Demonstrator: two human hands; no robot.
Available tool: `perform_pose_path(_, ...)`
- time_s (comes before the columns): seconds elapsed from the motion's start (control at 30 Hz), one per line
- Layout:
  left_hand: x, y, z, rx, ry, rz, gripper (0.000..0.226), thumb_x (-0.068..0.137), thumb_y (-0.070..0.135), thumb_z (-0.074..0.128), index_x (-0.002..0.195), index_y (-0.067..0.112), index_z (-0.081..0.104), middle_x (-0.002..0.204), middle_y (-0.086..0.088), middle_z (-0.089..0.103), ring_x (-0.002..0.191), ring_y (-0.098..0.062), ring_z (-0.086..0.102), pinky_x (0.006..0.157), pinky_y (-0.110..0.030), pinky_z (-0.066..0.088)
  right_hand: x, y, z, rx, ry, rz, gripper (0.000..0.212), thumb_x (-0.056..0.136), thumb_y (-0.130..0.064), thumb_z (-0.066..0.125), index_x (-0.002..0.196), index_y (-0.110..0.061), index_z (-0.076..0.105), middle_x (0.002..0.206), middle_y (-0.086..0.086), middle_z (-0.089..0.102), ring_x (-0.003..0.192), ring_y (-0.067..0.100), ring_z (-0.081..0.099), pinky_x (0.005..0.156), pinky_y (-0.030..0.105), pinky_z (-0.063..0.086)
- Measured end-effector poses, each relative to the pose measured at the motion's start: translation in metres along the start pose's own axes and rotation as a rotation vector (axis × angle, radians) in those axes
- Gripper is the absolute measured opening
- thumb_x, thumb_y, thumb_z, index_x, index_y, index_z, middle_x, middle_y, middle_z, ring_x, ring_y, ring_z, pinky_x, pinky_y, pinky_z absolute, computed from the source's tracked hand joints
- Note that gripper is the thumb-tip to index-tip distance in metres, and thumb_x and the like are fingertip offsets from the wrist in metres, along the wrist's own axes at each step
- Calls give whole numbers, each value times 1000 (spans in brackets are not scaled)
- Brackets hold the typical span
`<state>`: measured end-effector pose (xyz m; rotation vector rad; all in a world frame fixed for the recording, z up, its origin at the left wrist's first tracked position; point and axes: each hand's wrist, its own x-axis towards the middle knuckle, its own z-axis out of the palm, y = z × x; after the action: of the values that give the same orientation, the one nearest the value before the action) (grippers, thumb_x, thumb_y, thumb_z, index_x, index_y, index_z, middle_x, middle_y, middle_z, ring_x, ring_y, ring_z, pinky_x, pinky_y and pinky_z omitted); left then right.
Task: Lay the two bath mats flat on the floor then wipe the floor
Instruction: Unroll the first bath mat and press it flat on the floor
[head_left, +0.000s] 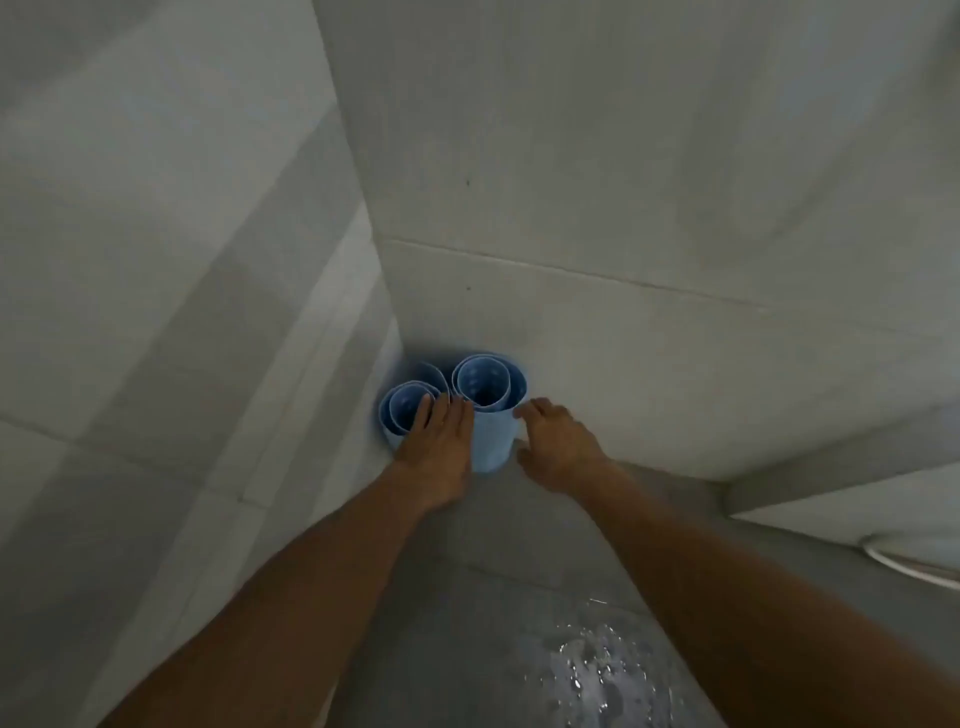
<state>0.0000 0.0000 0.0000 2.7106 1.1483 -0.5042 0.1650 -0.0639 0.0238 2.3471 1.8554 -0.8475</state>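
Two light blue bath mats stand rolled up on end in the corner where two tiled walls meet. The left roll leans into the corner; the right roll stands beside it against the back wall. My left hand lies flat with fingers together over the gap between the rolls, its fingertips touching both rims. My right hand is spread beside the right roll, fingertips at its side, nothing gripped. Both forearms reach in from the bottom of the view.
Grey floor runs from the corner toward me, with a wet, shiny patch of water near the bottom. A white curved rim shows at the right edge. Tiled walls close the left and back.
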Motion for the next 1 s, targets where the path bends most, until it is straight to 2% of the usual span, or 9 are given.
perform_pose_path(0.17,51,-16,22,21,12,33,77,95,30,50,155,12,5,163,-9,-2,149,-35,-2,121,-51,-5,65,-2,30,-145,74,25,69,88,-9,61,149,-18,31,153,8,36,133,32,41,104,45,40)
perform_pose_path(0.3,59,-12,35,23,28,96,76,88,20,62,152,21,20,164,-1,3,149,-34,-5,120,-54,-6,80,1,50,-185,35,103,46,96,-16,55,139,-16,38,131,15,56,122,35,49,93,43,44)
perform_pose_path(0.4,59,-9,38,-16,57,112,81,86,19,67,152,26,21,164,0,2,150,-32,2,121,-52,-3,76,7,52,-85,60,110,29,100,-22,52,126,-11,49,117,18,64,111,36,57,81,40,47)
perform_pose_path(0.53,56,-4,38,-6,188,131,83,90,21,64,154,23,11,163,-8,-6,147,-29,20,122,-46,4,51,23,51,-20,107,98,25,99,-28,52,117,-11,56,109,18,68,99,36,63,77,38,51)
perform_pose_path(0.6,51,5,31,-114,269,81,79,92,20,62,154,18,13,162,-14,2,142,-31,30,119,-41,19,33,34,47,-13,106,89,25,100,-32,51,114,-12,56,106,15,69,94,34,65,78,39,55)
perform_pose_path(0.67,48,16,25,-197,350,74,71,90,18,63,150,14,25,156,-15,24,129,-32,44,108,-38,36,11,45,42,-17,85,89,25,100,-36,50,110,-13,55,101,13,70,87,31,66,74,37,55)
perform_pose_path(0.77,45,35,15,-183,282,140,37,94,24,56,128,13,50,130,-8,53,110,-27,55,98,-35,32,-23,64,38,-27,84,105,29,99,-40,53,106,-12,57,96,13,71,84,33,67,70,35,53)
perform_pose_path(0.87,38,57,8,-81,171,248,17,94,27,51,104,21,62,106,1,67,98,-22,59,94,-34,27,-54,81,34,18,45,182,34,97,-40,58,117,-13,56,102,14,71,89,33,67,74,36,54)
perform_pose_path(1.0,16,99,-1,-69,94,360,26,99,29,45,123,24,54,114,0,66,100,-24,63,93,-38,40,-94,108,28,157,35,266,47,91,-26,67,126,-14,38,102,13,65,84,33,64,69,37,50)
